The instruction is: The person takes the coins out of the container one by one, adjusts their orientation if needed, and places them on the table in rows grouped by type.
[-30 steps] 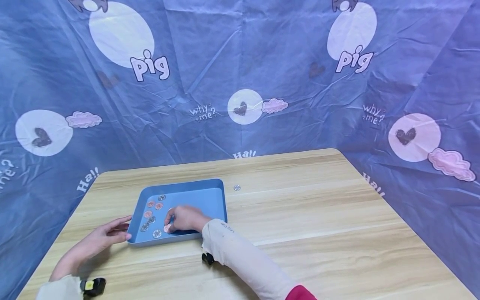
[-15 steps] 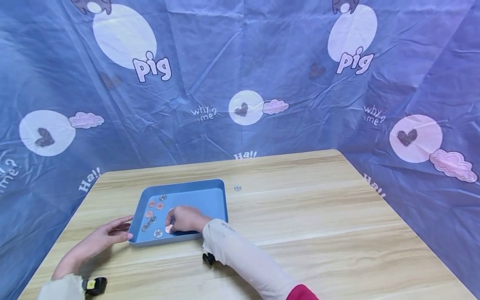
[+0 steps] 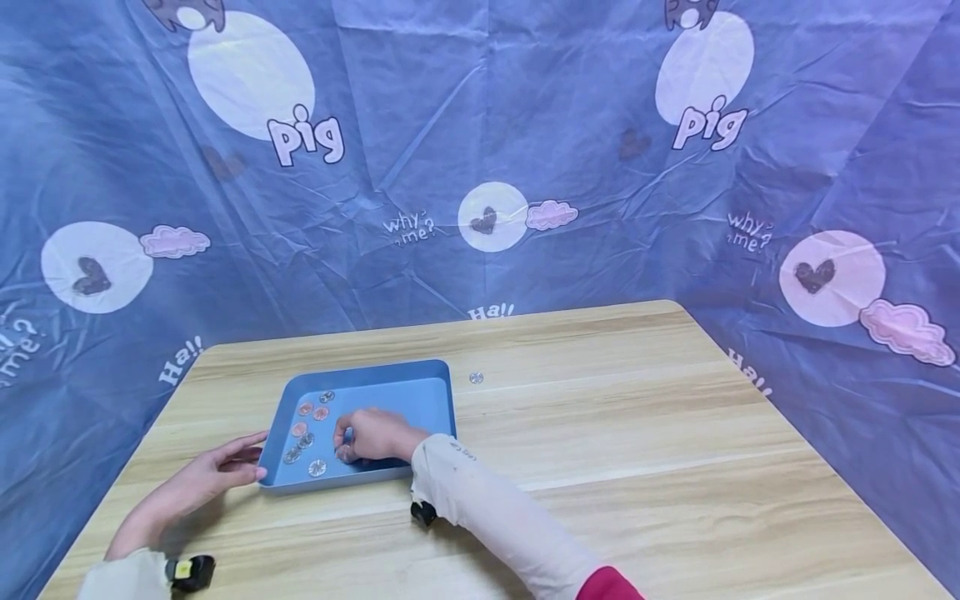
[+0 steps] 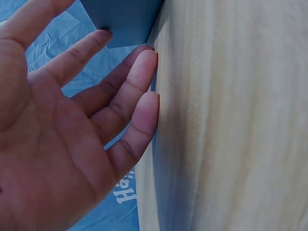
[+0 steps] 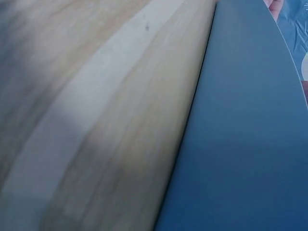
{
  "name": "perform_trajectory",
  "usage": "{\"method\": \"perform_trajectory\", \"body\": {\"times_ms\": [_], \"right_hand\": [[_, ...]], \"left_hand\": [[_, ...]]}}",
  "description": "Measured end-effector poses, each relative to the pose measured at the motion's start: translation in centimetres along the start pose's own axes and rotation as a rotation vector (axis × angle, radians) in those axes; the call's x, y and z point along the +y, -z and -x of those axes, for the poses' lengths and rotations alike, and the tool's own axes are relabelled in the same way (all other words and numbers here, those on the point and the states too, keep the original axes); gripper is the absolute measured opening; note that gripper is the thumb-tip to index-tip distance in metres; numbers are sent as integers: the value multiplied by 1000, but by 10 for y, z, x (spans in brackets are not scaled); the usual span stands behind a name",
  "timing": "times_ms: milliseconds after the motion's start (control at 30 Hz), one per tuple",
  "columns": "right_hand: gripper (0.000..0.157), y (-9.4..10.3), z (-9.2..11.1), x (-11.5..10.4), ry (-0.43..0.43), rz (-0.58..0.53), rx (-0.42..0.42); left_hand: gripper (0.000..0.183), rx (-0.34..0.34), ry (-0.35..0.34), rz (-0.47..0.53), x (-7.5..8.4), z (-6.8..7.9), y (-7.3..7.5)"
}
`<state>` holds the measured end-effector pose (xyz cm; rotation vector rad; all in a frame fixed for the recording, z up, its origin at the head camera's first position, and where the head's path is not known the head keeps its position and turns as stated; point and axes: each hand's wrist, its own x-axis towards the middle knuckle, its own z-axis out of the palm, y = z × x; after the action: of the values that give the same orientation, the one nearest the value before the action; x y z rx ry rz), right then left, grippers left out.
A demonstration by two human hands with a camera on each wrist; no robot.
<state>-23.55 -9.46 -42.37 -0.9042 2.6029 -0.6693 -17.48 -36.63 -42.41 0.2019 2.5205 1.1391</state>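
Note:
Inside a shallow blue tray [image 3: 405, 404], my right hand [image 3: 373, 435] is low over the floor with fingers curled in. Its thumb and fingertips pinch a coin, mostly hidden by the fingers. Left of it lie several loose coins: a silver coin [image 3: 317, 468] nearest the hand, a copper coin [image 3: 321, 412] and others towards the left wall. My left hand [image 3: 206, 475] is beside the tray's left side, fingers relaxed, tips touching the wall near the front corner. The left wrist view shows the left palm [image 4: 53, 144] with lower fingertips resting on the table.
One silver coin [image 3: 476, 377] lies on the wooden table [image 3: 600, 450], to the right of the tray. A blue printed cloth [image 3: 420, 108] hangs behind the table and at both sides. The right wrist view shows the tray's outer wall [image 5: 240, 125].
My right hand has shifted slightly right, and the copper coin at its fingertips no longer shows on the tray floor. The left hand keeps its place at the tray.

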Motion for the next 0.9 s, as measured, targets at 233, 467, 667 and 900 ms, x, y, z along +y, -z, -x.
{"method": "perform_trajectory", "body": {"times_ms": [233, 467, 667, 900], "right_hand": [[8, 2, 2, 0, 10, -124, -9], [19, 9, 3, -3, 31, -458, -11], [18, 17, 8, -9, 23, -697, -50], [18, 31, 19, -12, -2, -787, -64]], "left_hand": [[74, 7, 10, -40, 2, 1, 0], [74, 4, 12, -25, 2, -1, 1], [74, 3, 4, -29, 1, 0, 1], [74, 3, 3, -27, 0, 1, 1]]}}
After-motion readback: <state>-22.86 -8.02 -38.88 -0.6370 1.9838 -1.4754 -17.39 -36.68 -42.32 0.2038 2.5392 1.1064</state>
